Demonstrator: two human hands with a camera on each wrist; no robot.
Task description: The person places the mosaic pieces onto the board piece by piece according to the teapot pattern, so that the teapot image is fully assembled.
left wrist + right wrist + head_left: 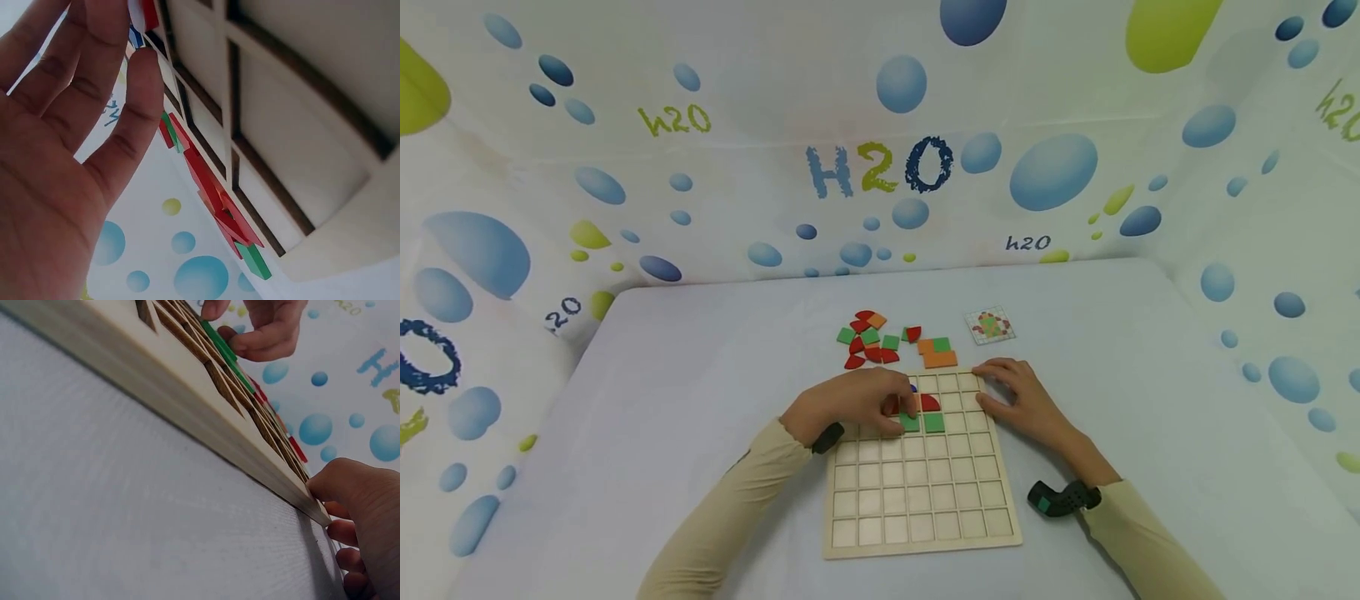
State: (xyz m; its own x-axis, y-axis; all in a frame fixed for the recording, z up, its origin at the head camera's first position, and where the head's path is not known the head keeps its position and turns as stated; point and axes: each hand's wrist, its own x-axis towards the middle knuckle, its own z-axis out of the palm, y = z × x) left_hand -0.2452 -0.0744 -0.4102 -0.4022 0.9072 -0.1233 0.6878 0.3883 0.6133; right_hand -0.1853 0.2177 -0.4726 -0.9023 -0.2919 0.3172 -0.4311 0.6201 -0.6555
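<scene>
A wooden grid board (917, 552) lies on the white table. My left hand (857, 402) is over its upper left part, fingertips down among the pieces there, thumb close by a green square tile (912, 424). Beside that sit another green square tile (935, 423) and a red quarter-round piece (929, 403); a bit of blue shows behind the fingers. In the left wrist view a red piece (150, 14) is right at the fingertips, which partly hide it. My right hand (1026, 404) grips the board's far right corner, thumb on the rim and fingers around the outer edge.
Loose red pieces (854, 362), green squares (891, 342) and orange squares (940, 359) lie in a heap behind the board, some overlapping. A small pattern card (990, 325) with a coloured design lies at the back right. A printed cloth (737, 183) hangs behind the table.
</scene>
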